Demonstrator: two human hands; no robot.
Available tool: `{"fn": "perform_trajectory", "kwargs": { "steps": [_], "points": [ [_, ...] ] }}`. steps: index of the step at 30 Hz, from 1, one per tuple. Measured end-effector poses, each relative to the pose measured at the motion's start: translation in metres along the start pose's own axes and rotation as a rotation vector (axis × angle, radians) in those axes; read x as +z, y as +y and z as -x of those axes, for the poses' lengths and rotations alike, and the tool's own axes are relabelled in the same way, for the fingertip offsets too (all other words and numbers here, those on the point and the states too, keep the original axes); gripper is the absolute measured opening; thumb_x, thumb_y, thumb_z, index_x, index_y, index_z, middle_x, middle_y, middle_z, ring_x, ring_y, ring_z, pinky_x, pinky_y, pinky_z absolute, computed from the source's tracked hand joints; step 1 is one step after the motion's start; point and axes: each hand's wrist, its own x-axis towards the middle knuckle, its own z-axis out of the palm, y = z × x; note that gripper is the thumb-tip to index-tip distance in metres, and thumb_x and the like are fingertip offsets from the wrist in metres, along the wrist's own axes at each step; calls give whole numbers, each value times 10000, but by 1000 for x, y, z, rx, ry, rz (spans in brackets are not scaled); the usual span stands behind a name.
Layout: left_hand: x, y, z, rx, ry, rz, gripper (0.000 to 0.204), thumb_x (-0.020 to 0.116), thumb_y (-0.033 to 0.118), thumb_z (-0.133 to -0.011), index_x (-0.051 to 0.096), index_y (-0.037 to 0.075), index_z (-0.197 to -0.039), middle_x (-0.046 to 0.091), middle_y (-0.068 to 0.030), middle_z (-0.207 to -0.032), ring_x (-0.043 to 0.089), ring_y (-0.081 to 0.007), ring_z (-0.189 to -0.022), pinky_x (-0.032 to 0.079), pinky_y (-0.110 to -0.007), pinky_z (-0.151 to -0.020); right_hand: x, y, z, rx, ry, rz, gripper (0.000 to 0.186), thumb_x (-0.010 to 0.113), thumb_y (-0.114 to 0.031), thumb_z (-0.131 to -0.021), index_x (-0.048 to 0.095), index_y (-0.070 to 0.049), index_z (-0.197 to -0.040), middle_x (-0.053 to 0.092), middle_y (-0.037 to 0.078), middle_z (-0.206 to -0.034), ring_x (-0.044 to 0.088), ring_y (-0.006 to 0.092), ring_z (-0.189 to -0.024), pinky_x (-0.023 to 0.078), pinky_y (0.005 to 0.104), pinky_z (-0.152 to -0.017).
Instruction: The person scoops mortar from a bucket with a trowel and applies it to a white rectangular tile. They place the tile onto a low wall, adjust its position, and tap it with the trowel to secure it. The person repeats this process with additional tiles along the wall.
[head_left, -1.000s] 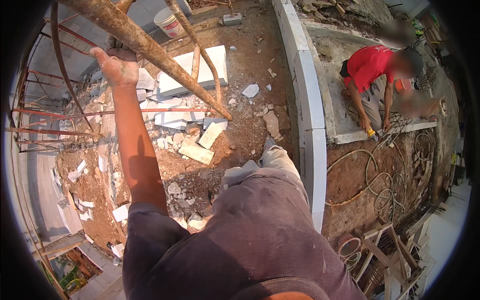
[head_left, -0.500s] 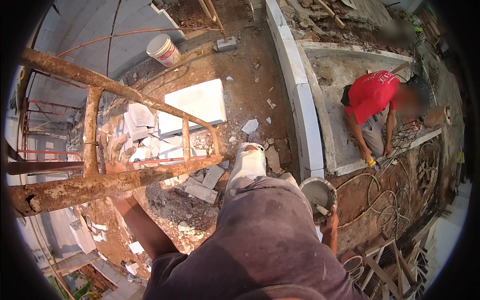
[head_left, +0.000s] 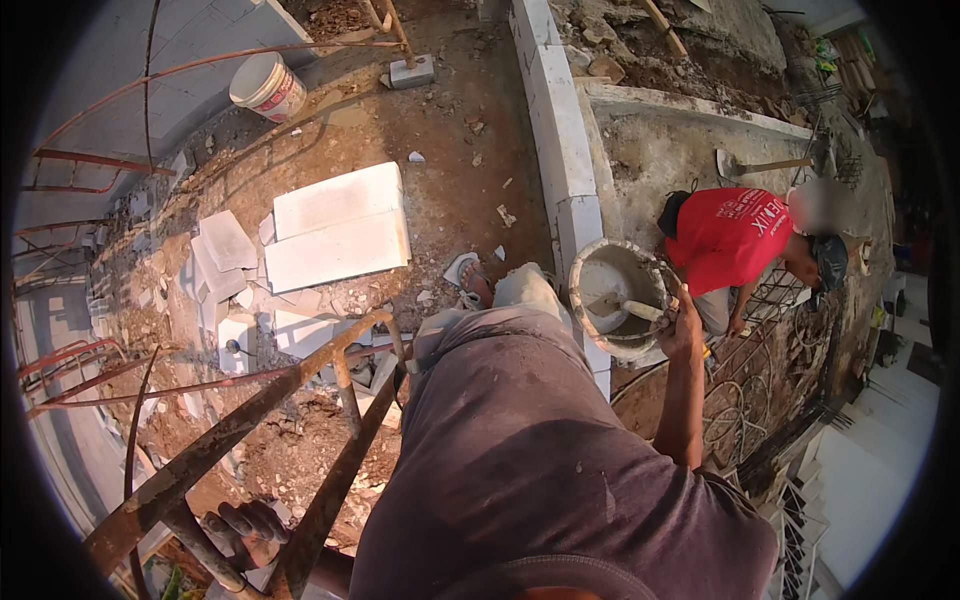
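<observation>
My right hand (head_left: 684, 324) grips the rim of a mortar-smeared bucket (head_left: 592, 322), held out on my right side. Inside it leans a trowel (head_left: 640, 310), its pale handle pointing toward my fingers; whether they touch it I cannot tell. My left hand (head_left: 245, 530) is low at the left, among the bars of a rusty scaffold frame (head_left: 240, 440). Its fingers are apart and slightly bent, with nothing seen in them. The bars partly hide the hand, and contact with them is unclear.
White blocks (head_left: 340, 225) and broken pieces lie on the dirt, left of my feet. A white pail (head_left: 268, 88) stands farther off. Along my right runs a low block wall (head_left: 565, 130). Beyond it a person in a red shirt (head_left: 725, 230) crouches by rebar and a coiled hose (head_left: 735, 410).
The bucket has risen forward in my right hand. My left hand has moved back and down along the scaffold, which now appears lower. The red-shirted person leans farther over.
</observation>
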Motion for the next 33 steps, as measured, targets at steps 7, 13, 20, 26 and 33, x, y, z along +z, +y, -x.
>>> {"fn": "perform_trajectory", "kwargs": {
  "steps": [7,13,20,26,33],
  "points": [
    [45,-92,-86,-274,71,-201,846,660,481,-891,275,89,-1535,439,-216,-1448,560,-371,-1188,532,-478,-932,131,-88,-110,-78,-141,86,397,599,-483,-971,597,-113,-824,408,-26,-562,425,147,-498,395,331,-563],
    [71,-152,-138,-421,122,-276,812,655,458,-902,296,88,-1528,455,-203,-1437,565,-358,-1182,530,-472,-924,239,-147,-182,-123,-188,180,397,596,-480,-975,600,-106,-843,405,-22,-573,406,151,-507,392,345,-580],
    [87,-204,-152,-582,369,-271,772,650,432,-914,319,87,-1520,474,-187,-1425,572,-342,-1175,528,-465,-915,371,-209,-223,-104,-290,328,393,665,-513,-918,583,-147,-801,374,-50,-575,396,120,-497,353,303,-504],
    [147,-219,-156,-710,442,-208,738,645,410,-925,339,86,-1514,491,-174,-1415,577,-329,-1169,526,-459,-907,488,-224,-237,-6,-422,408,394,667,-469,-922,580,-90,-984,454,-10,-696,406,121,-548,369,309,-517],
    [173,-208,-226,-730,310,-271,699,640,383,-938,363,85,-1506,510,-159,-1403,583,-313,-1161,524,-452,-898,607,-175,-316,54,-585,591,420,680,-501,-897,604,-98,-989,488,-31,-698,465,121,-558,408,309,-541]
  ]
}}
